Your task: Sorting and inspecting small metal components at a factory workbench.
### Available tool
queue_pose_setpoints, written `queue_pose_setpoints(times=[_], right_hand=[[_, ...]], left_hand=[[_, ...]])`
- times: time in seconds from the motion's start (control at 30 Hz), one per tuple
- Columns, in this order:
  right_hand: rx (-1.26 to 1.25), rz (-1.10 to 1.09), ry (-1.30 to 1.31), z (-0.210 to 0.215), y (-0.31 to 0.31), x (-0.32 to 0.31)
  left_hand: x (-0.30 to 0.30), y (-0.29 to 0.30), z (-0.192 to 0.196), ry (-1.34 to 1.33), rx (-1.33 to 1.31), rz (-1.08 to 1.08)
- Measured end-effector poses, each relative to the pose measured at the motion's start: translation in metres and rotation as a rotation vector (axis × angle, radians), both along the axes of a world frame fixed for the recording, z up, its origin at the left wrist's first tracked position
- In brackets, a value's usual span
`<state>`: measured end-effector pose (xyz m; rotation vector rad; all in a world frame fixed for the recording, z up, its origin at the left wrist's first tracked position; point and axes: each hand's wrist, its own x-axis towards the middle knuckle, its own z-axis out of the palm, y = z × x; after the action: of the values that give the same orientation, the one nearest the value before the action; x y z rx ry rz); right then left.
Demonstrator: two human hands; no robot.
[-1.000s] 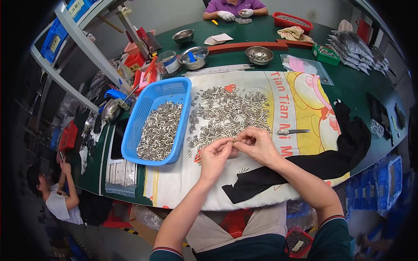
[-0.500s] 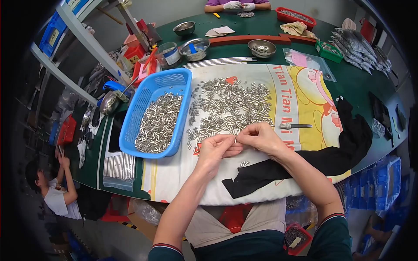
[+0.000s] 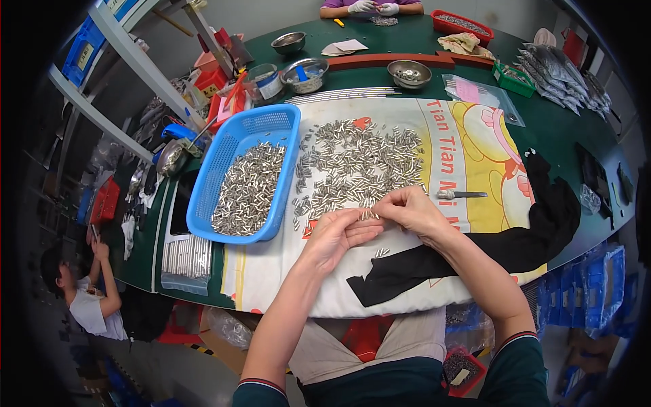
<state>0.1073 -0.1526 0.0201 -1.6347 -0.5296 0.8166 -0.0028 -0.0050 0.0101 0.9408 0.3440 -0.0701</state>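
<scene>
Over the near edge of a spread of small silver metal pins (image 3: 366,159), my two hands meet at their fingertips. A few metal pins (image 3: 368,214) stick out between them. My left hand (image 3: 337,237) is turned partly palm up, its thumb and forefinger closed at these pins. From the right, my right hand (image 3: 411,211) pinches at the same pins, its fingertips partly hidden. A blue plastic basket (image 3: 192,210) full of like pins stands left of the spread. Several loose pins (image 3: 382,253) lie on the cloth (image 3: 271,278) nearer me.
A black cloth sleeve (image 3: 400,275) lies under my right forearm. Right of the pins is a dark-handled tool (image 3: 468,195). Metal bowls (image 3: 409,74) and a green tray (image 3: 513,80) stand farther back. A gloved co-worker (image 3: 371,8) sits across the table; another person (image 3: 95,298) is at left.
My left hand has opened a little, with its fingers less curled. More pins now show between my fingertips. My right hand has shifted slightly up and stays close to the left.
</scene>
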Motion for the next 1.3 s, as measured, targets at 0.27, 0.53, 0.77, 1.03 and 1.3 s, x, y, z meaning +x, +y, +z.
queue_pose_setpoints(times=[0.27,0.53,0.77,1.03,1.3], right_hand=[[0.0,-0.013,-0.003,0.001,0.001,-0.001],[-0.022,-0.017,-0.079,-0.005,0.003,-0.002],[-0.004,0.008,-0.121,-0.009,0.004,-0.003],[0.039,-0.023,-0.205,-0.008,0.006,-0.007],[0.286,-0.286,-0.268,-0.004,0.004,0.002]], left_hand=[[0.001,0.002,-0.002,0.027,-0.074,0.003],[0.0,0.003,-0.002,0.033,-0.085,-0.021],[0.0,0.003,-0.002,0.035,-0.113,-0.017],[0.0,0.003,-0.005,0.021,-0.126,-0.022],[-0.019,0.015,0.014,-0.05,0.053,-0.125]])
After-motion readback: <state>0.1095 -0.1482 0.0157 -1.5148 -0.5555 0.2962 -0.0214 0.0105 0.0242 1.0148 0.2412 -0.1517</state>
